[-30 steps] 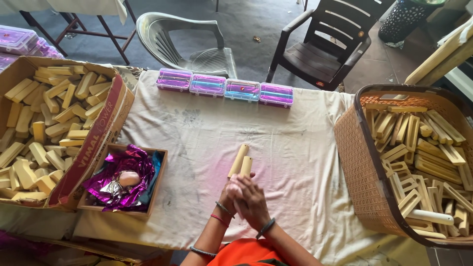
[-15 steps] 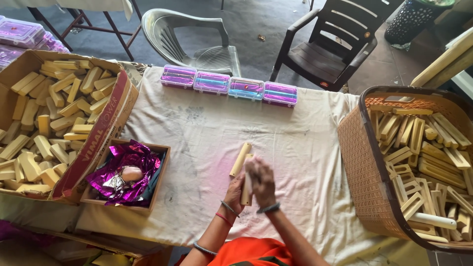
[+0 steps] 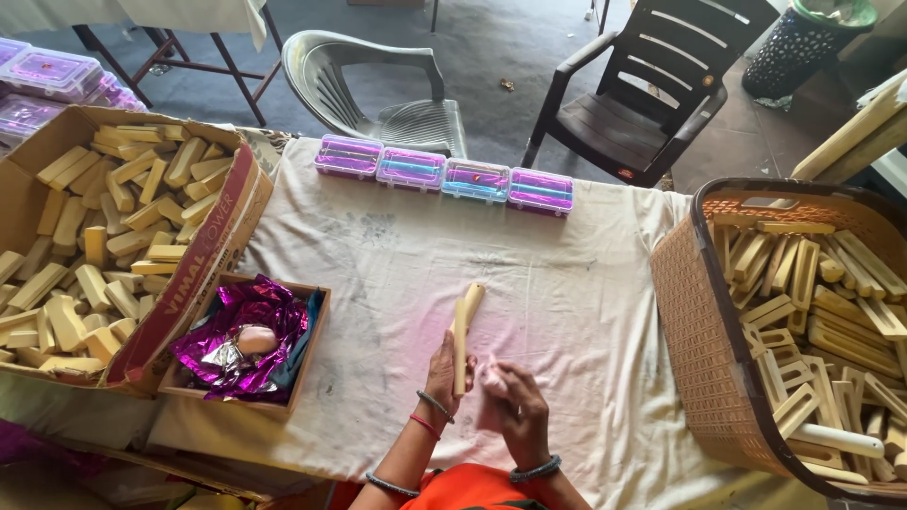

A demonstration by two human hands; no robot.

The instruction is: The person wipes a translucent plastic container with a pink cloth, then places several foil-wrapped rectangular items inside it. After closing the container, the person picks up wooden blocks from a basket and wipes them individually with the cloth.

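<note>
My left hand (image 3: 441,370) grips the lower end of pale wooden sticks (image 3: 464,327), held together and pointing away from me over the cloth-covered table (image 3: 397,255). My right hand (image 3: 514,403) rests beside it, fingers closed around a small pink pad (image 3: 490,378) pressed on the cloth. Both wrists wear bangles.
A cardboard box (image 3: 213,241) full of pale wooden blocks stands at the left, a small wooden tray (image 3: 307,354) of purple foil in front of it. A brown basket (image 3: 694,312) with wooden pieces is at the right. Several purple plastic cases (image 3: 444,178) line the far edge; two chairs beyond.
My right hand has slid down off the sticks toward me and now sits on the cloth with the pink pad. The sticks stay in my left hand.
</note>
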